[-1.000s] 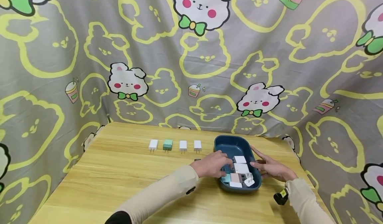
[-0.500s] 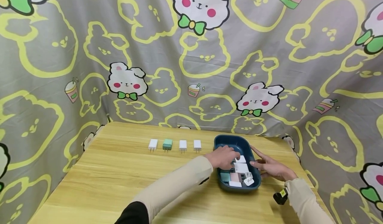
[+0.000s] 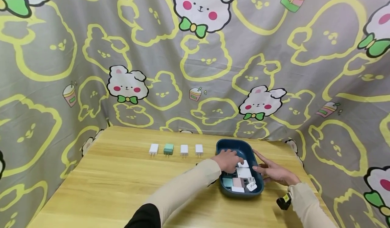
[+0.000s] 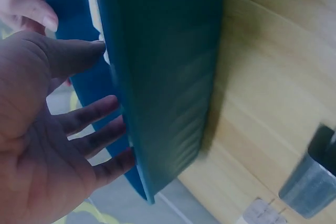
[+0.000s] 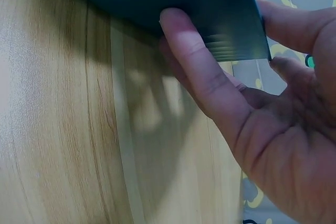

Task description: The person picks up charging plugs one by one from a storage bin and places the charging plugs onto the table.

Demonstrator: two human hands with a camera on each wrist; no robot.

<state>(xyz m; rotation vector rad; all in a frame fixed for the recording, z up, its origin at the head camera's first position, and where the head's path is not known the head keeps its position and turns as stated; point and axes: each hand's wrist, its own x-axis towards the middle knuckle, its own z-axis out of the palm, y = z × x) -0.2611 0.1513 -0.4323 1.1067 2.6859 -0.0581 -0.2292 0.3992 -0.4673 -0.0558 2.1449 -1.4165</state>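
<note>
A dark blue plastic bin (image 3: 236, 143) holds several plug-in chargers, among them a large white charger (image 3: 243, 172), a pink charger (image 3: 237, 182) and a green charger (image 3: 227, 182). My left hand (image 3: 228, 161) reaches over the bin's left side, fingertips right at a white charger (image 3: 243, 163). In the left wrist view, its thumb (image 4: 79, 56) overlaps a white charger edge at the rim, with the other visible fingers spread apart from it. My right hand (image 3: 275, 172) holds the bin's right wall, thumb over the rim, fingers (image 5: 191, 51) along the outside.
Left of the bin, a row on the wooden table (image 3: 122, 180) has white chargers (image 3: 153, 149) and a green charger (image 3: 168, 149). A dark grey block (image 4: 310, 182) sits near the row, mostly hidden by my left arm in the head view. Patterned curtains (image 3: 164, 59) surround the table.
My left hand has moved from the green charger at the bin's near left to the white charger farther back. My right hand stays on the bin. The head view has shifted slightly.
</note>
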